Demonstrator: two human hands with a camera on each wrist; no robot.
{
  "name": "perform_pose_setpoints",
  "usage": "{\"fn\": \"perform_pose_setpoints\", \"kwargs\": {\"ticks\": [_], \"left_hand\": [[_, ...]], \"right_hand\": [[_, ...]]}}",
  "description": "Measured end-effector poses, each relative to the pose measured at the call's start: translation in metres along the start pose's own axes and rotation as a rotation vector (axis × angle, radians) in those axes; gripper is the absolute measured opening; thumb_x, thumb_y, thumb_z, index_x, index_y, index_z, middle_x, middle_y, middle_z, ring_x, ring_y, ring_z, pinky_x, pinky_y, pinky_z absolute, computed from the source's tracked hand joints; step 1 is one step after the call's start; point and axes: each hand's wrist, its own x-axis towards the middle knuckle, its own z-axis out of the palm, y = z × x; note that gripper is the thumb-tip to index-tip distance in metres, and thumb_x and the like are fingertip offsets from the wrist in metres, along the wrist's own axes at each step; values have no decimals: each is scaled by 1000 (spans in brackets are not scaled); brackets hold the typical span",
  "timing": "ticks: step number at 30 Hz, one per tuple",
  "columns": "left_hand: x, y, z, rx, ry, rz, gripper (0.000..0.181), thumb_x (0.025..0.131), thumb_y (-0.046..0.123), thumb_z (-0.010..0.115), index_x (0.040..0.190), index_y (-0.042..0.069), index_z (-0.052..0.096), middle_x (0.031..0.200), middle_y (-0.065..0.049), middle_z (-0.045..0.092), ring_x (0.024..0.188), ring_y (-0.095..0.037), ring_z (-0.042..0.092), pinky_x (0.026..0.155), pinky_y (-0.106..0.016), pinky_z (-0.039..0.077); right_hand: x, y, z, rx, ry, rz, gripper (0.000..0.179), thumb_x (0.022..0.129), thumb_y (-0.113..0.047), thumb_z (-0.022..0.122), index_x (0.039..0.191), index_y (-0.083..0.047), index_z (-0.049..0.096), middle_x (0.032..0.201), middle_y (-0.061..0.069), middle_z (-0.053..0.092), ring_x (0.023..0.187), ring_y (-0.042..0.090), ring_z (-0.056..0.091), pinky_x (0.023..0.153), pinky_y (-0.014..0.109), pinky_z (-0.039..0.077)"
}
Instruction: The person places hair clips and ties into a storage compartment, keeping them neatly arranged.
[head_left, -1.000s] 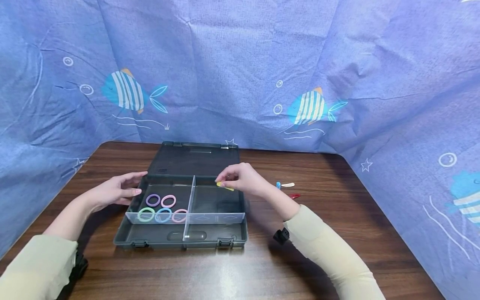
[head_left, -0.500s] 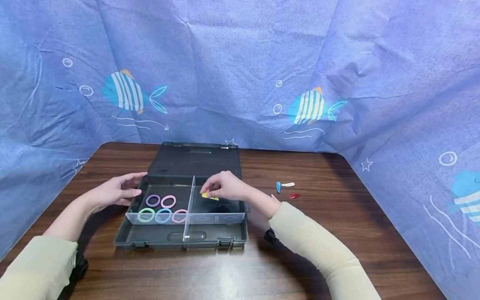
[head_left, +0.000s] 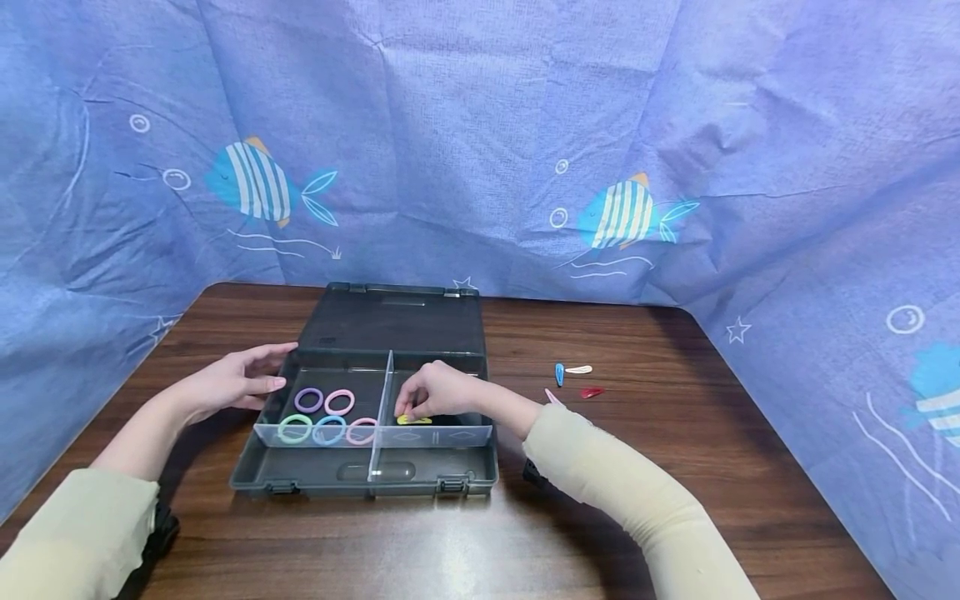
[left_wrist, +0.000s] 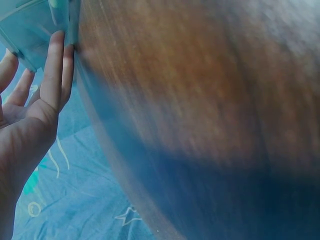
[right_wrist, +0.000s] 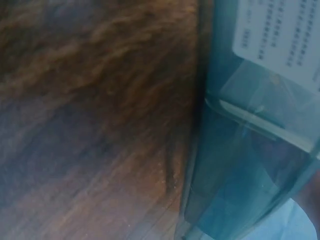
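A grey see-through divided box [head_left: 360, 485] lies with its lid [head_left: 397, 321] folded back. My right hand [head_left: 444, 392] reaches into its back right compartment, pinching a yellow snap hair clip [head_left: 415, 421] between thumb and fingers. The clip is low, close to the clear front divider [head_left: 450, 436]. At the box's left side, my left hand [head_left: 225, 383] rests its fingertips on the wall. Its fingers stretch loosely along the box corner [left_wrist: 30, 30] in the left wrist view. Several hair ties, including a purple one [head_left: 296, 401], lie in the back left compartment.
Right of the box, a blue hair clip [head_left: 559, 375], a cream one [head_left: 579, 369], a red one [head_left: 592, 392] and a partly hidden pink one [head_left: 551, 396] lie on the wooden table [head_left: 675, 433]. A blue fish-print curtain [head_left: 465, 167] hangs behind and around it.
My right hand has brought the yellow hair clip leftward and down, deeper into the back right compartment, near the front divider. The left hand has stayed at the box's side.
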Motion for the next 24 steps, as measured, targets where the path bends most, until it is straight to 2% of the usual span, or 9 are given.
{"fn": "perform_pose_setpoints", "kwargs": {"ticks": [3, 11, 24], "left_hand": [[0, 0, -1, 0, 1, 1, 74, 96, 25, 55, 153, 9, 9, 148, -35, 15, 128, -49, 36, 87, -48, 51], [0, 2, 0, -7, -4, 2, 75, 96, 25, 56, 152, 9, 9, 148, -35, 14, 128, -49, 36, 88, -48, 51], [-2, 3, 0, -12, -6, 1, 75, 96, 24, 56, 152, 7, 9, 148, -34, 17, 125, -47, 41, 88, -49, 51]], "right_hand": [[1, 0, 2, -30, -28, -12, 8, 83, -8, 71, 89, -12, 74, 79, -6, 70, 61, -3, 57, 62, 12, 47], [4, 2, 8, -54, -40, 12, 11, 85, -5, 69, 89, -14, 74, 76, -8, 68, 62, -3, 55, 62, 12, 46], [2, -1, 7, -94, -14, -5, 8, 85, -9, 69, 91, -12, 73, 72, -10, 62, 62, -3, 52, 63, 10, 43]]}}
